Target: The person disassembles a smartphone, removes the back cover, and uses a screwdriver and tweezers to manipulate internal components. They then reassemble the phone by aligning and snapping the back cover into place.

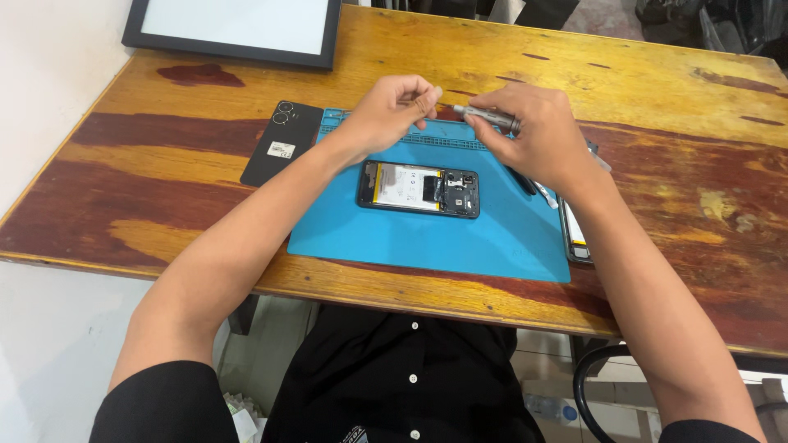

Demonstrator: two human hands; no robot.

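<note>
A person in a black shirt leans over a wooden worktop, where an opened phone lies flat on a blue mat, below both raised hands. Above it, the right hand is clamped on a grey screwdriver, its tip pointing toward the left hand, whose fingers are pinched together just beside that tip. A black back cover rests left of the mat.
</note>
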